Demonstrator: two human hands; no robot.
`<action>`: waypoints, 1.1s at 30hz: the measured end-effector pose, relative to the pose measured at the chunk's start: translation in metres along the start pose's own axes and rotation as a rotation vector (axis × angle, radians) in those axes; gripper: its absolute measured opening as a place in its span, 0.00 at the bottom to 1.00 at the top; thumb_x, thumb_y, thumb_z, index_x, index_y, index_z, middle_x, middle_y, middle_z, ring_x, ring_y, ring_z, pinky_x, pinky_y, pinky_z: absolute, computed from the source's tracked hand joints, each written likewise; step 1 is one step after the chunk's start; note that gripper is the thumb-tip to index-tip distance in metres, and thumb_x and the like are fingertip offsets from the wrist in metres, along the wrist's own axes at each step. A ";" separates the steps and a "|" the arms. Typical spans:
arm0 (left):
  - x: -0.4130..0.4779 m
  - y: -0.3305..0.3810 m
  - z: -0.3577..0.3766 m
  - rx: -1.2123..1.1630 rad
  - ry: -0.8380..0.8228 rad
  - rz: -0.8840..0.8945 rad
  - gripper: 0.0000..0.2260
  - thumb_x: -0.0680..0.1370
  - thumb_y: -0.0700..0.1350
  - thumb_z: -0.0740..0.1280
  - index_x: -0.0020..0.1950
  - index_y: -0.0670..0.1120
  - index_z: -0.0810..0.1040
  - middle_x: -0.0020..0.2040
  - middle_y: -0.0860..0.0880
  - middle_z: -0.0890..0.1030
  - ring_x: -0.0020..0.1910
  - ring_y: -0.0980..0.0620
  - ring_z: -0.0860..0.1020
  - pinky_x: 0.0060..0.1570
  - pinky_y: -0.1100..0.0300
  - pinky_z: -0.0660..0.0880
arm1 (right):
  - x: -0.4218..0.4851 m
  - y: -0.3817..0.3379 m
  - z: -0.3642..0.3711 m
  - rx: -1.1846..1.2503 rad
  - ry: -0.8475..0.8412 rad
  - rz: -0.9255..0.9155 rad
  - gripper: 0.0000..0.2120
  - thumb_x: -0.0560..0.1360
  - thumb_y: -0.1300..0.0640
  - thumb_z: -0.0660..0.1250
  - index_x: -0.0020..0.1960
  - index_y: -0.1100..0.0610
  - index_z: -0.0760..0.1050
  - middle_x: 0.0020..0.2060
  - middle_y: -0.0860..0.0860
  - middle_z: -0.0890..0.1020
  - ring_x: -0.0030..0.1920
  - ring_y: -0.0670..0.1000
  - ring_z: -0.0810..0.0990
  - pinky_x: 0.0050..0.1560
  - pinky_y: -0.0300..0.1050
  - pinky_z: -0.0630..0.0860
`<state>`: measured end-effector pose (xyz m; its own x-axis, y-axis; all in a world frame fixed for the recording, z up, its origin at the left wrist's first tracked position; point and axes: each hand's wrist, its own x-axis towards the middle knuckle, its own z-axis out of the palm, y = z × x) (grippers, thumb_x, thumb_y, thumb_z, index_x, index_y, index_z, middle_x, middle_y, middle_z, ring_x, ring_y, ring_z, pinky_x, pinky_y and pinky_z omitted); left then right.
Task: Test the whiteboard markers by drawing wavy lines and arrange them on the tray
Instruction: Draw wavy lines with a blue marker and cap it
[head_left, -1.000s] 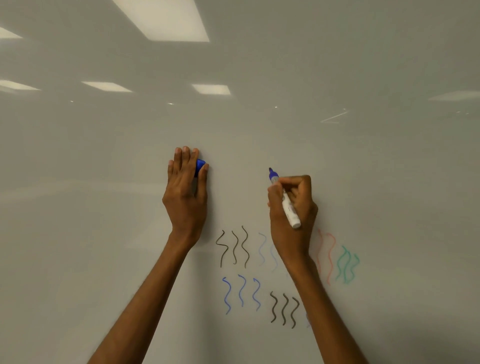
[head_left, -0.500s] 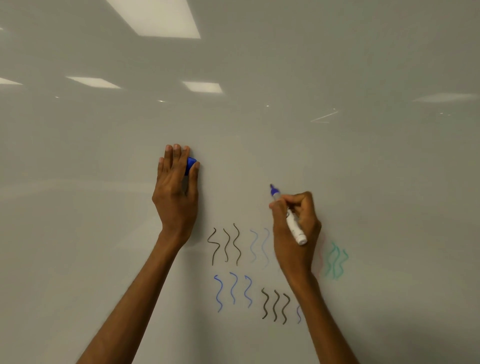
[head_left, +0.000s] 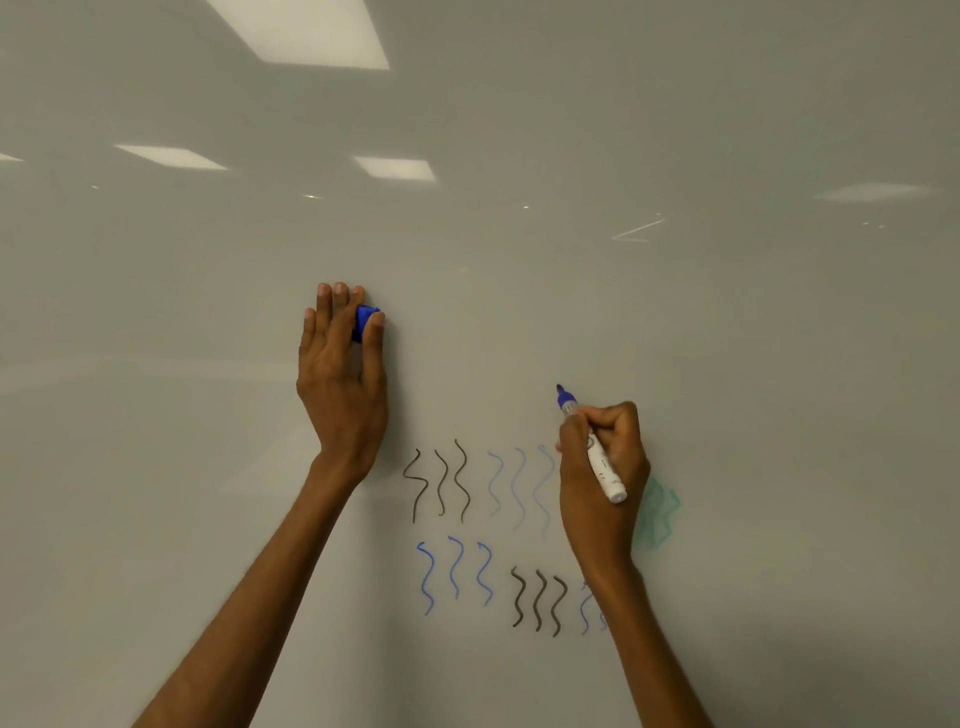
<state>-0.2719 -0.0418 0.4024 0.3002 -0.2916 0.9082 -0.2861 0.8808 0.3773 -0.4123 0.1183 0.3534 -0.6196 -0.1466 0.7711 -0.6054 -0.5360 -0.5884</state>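
My right hand (head_left: 605, 467) grips a blue whiteboard marker (head_left: 592, 447), white barrel, uncapped, its tip pointing up-left at the whiteboard (head_left: 519, 286). My left hand (head_left: 340, 379) lies flat against the board with the marker's blue cap (head_left: 365, 322) pinched between thumb and forefinger. Below the hands run groups of wavy lines: black (head_left: 441, 480), pale blue (head_left: 517, 486), green (head_left: 660, 512) partly behind my right hand, darker blue (head_left: 454, 574), black again (head_left: 537, 600). No tray is in view.
The glossy board fills the whole view and reflects ceiling light panels (head_left: 306, 34). Bare board surface lies above and to both sides of the drawn lines.
My right hand with the marker has dropped lower, down towards the drawn lines. My left hand stays pressed on the board. The view has shifted slightly.
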 end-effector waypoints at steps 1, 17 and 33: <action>0.000 0.011 -0.003 -0.084 0.003 -0.099 0.19 0.83 0.51 0.59 0.70 0.42 0.74 0.72 0.49 0.71 0.73 0.56 0.66 0.74 0.58 0.62 | -0.004 0.000 -0.001 0.025 -0.008 0.048 0.07 0.76 0.64 0.65 0.41 0.62 0.69 0.27 0.48 0.75 0.28 0.45 0.71 0.28 0.39 0.70; -0.183 0.086 -0.108 -0.796 -0.440 -1.397 0.09 0.83 0.46 0.55 0.48 0.43 0.69 0.52 0.43 0.85 0.48 0.45 0.85 0.51 0.54 0.80 | -0.133 -0.007 -0.029 0.447 -0.103 0.433 0.10 0.70 0.60 0.60 0.31 0.63 0.68 0.22 0.50 0.72 0.21 0.48 0.68 0.23 0.37 0.66; -0.246 0.112 -0.087 -0.757 -0.669 -1.370 0.12 0.83 0.47 0.57 0.51 0.40 0.75 0.54 0.44 0.85 0.54 0.47 0.83 0.50 0.60 0.81 | -0.159 0.026 -0.083 0.299 0.038 0.616 0.12 0.64 0.46 0.63 0.30 0.55 0.71 0.23 0.48 0.73 0.22 0.44 0.70 0.23 0.33 0.68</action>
<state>-0.2987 0.1613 0.2053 -0.5235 -0.8520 0.0017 0.3616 -0.2204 0.9059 -0.3710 0.1966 0.1950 -0.8273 -0.4717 0.3052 0.0232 -0.5715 -0.8203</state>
